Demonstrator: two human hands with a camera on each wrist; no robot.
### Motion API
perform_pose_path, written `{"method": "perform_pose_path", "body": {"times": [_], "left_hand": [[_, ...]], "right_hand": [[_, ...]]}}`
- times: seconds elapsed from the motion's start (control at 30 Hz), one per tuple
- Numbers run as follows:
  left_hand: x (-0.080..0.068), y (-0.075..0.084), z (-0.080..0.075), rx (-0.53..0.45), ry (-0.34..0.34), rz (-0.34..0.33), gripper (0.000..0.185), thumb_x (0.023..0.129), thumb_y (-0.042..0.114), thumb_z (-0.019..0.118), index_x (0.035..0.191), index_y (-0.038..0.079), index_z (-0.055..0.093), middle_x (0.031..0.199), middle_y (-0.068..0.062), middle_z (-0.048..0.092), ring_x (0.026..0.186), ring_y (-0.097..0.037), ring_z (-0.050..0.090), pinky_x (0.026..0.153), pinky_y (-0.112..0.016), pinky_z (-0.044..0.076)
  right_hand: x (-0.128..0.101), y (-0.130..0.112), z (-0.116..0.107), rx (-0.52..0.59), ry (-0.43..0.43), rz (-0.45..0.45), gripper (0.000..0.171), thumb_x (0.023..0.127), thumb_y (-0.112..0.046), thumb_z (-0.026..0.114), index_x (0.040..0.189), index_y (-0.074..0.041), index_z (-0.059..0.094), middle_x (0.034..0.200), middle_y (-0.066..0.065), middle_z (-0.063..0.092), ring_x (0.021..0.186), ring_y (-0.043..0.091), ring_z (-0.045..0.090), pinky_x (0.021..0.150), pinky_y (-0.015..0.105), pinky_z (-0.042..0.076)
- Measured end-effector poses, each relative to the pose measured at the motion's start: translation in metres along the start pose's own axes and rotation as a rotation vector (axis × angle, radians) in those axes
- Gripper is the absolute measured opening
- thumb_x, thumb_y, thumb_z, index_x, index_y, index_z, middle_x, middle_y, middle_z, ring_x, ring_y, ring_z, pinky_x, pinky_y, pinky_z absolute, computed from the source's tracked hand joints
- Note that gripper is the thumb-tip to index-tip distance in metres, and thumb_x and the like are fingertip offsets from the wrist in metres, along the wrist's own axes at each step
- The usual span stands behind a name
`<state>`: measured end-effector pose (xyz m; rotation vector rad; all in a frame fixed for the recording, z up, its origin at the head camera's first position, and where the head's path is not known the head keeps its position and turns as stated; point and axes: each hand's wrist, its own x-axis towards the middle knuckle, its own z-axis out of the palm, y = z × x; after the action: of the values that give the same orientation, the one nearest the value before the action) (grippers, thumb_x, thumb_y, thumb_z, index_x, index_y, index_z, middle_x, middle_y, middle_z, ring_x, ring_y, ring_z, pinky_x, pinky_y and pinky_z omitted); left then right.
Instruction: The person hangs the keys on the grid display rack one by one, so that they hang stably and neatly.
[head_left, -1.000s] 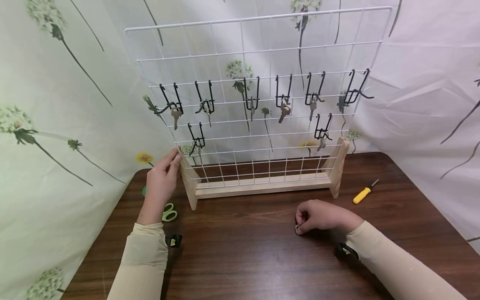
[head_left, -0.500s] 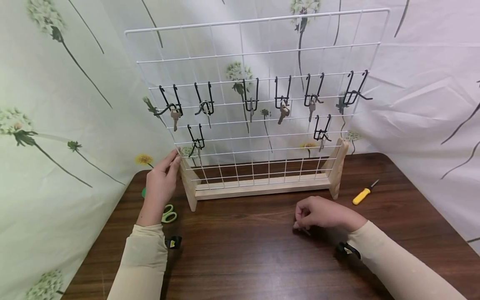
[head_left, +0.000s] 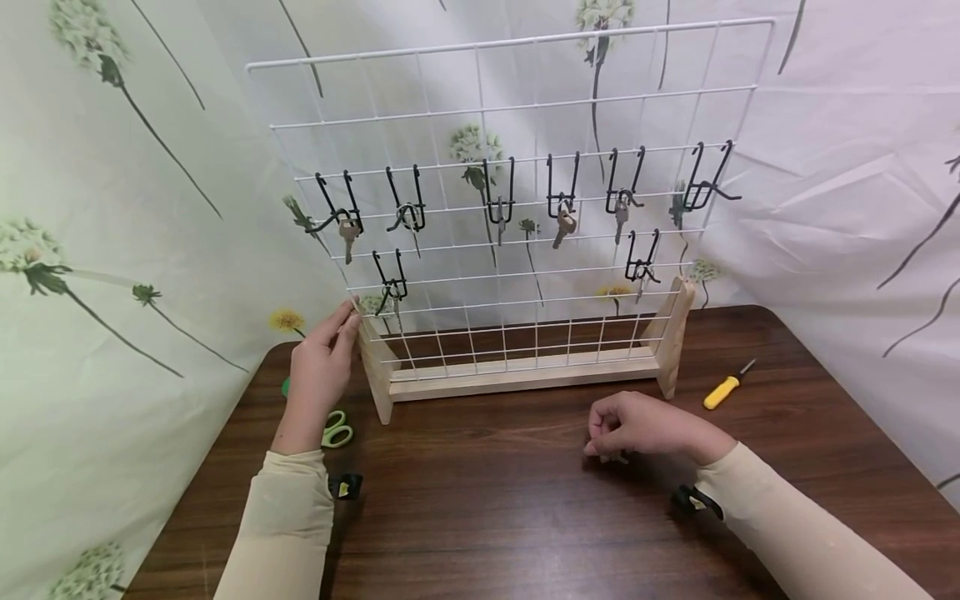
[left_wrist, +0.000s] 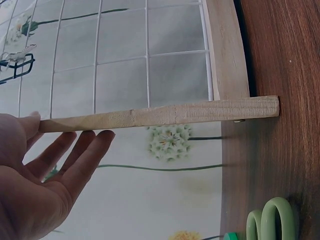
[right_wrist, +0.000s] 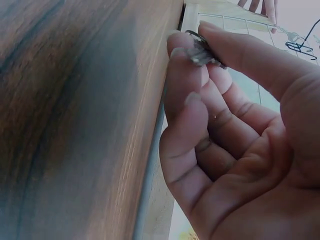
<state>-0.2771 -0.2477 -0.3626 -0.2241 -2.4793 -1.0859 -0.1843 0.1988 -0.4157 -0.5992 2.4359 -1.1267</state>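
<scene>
A white wire grid rack (head_left: pixel 510 42) stands on wooden supports at the back of the table. Black hooks hang along it, most with keys on them, such as the brass-coloured key (head_left: pixel 565 229); the far-right hook (head_left: pixel 701 196) carries none. My left hand (head_left: pixel 318 371) pinches the upper end of the left wooden support (left_wrist: pixel 150 116), thumb on one side and fingers on the other. Low over the table in front of the rack, my right hand (head_left: pixel 641 429) pinches a small metal key (right_wrist: pixel 200 56) with a ring between thumb and fingertips; the key is blurred and partly covered.
Green-handled scissors (head_left: pixel 337 436) lie left of the rack, partly behind the left forearm. Next to them is a green round object (left_wrist: pixel 231 236), mostly cut off. A yellow-handled screwdriver (head_left: pixel 722 392) lies right of the rack. Patterned cloth hangs behind the table.
The right hand has shifted slightly away from me, and the key in its fingertips has turned from pointing down to lying beneath the hand. The left hand keeps its hold on the support.
</scene>
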Motion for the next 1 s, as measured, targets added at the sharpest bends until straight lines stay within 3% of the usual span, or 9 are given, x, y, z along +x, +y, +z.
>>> {"method": "perform_pose_path", "body": {"times": [0.2,0.33,0.5,0.6,0.77,0.87,1.0], "left_hand": [[0.001,-0.001,0.000,0.007,0.001,0.002,0.049,0.114,0.042,0.051,0.158,0.019,0.056,0.159,-0.017,0.057,0.144,-0.042,0.058,0.116,-0.063,0.049],[0.000,0.000,0.000,0.006,0.003,0.000,0.050,0.114,0.042,0.051,0.157,0.018,0.056,0.160,-0.016,0.056,0.145,-0.041,0.058,0.117,-0.062,0.049],[0.000,0.000,0.000,0.005,0.007,0.001,0.049,0.114,0.041,0.052,0.157,0.018,0.057,0.160,-0.015,0.056,0.145,-0.040,0.058,0.117,-0.061,0.050],[0.000,0.001,0.000,0.005,0.003,-0.001,0.049,0.114,0.041,0.052,0.157,0.018,0.057,0.160,-0.015,0.056,0.145,-0.040,0.058,0.117,-0.061,0.049],[0.001,0.001,0.000,0.006,-0.002,-0.003,0.049,0.114,0.041,0.052,0.157,0.019,0.056,0.160,-0.016,0.057,0.145,-0.041,0.057,0.118,-0.062,0.048],[0.001,0.000,0.000,0.004,0.000,-0.001,0.049,0.114,0.041,0.052,0.157,0.020,0.056,0.160,-0.016,0.057,0.146,-0.041,0.057,0.119,-0.061,0.048],[0.001,0.000,0.000,0.001,-0.004,-0.007,0.049,0.114,0.041,0.052,0.158,0.020,0.056,0.160,-0.016,0.056,0.146,-0.040,0.056,0.119,-0.061,0.048]], "right_hand": [[0.000,0.001,0.003,-0.003,-0.001,0.005,0.025,0.098,-0.023,0.079,0.082,-0.011,0.065,0.071,-0.004,0.070,0.060,0.006,0.058,0.053,0.021,0.047],[-0.002,-0.004,0.002,0.008,0.063,0.005,0.025,0.100,-0.025,0.078,0.084,-0.011,0.065,0.073,-0.002,0.069,0.064,0.009,0.064,0.057,0.026,0.055],[-0.007,-0.018,-0.009,0.115,0.204,-0.037,0.022,0.104,-0.025,0.073,0.090,-0.009,0.066,0.082,0.008,0.074,0.070,0.017,0.072,0.063,0.036,0.063],[-0.012,-0.029,-0.019,0.151,0.316,-0.091,0.020,0.103,-0.024,0.075,0.092,-0.008,0.069,0.087,0.015,0.077,0.072,0.017,0.074,0.063,0.032,0.062],[-0.028,-0.053,-0.037,0.247,0.508,-0.142,0.018,0.101,-0.016,0.077,0.098,-0.001,0.067,0.090,0.007,0.082,0.076,0.015,0.078,0.067,0.029,0.064],[-0.039,-0.066,-0.046,0.280,0.601,-0.201,0.015,0.100,-0.010,0.077,0.098,-0.001,0.065,0.085,0.001,0.082,0.071,0.012,0.076,0.055,0.026,0.059],[-0.048,-0.077,-0.057,0.367,0.711,-0.317,0.012,0.099,-0.001,0.075,0.099,-0.004,0.063,0.088,-0.001,0.083,0.070,0.010,0.076,0.053,0.024,0.058]]}}
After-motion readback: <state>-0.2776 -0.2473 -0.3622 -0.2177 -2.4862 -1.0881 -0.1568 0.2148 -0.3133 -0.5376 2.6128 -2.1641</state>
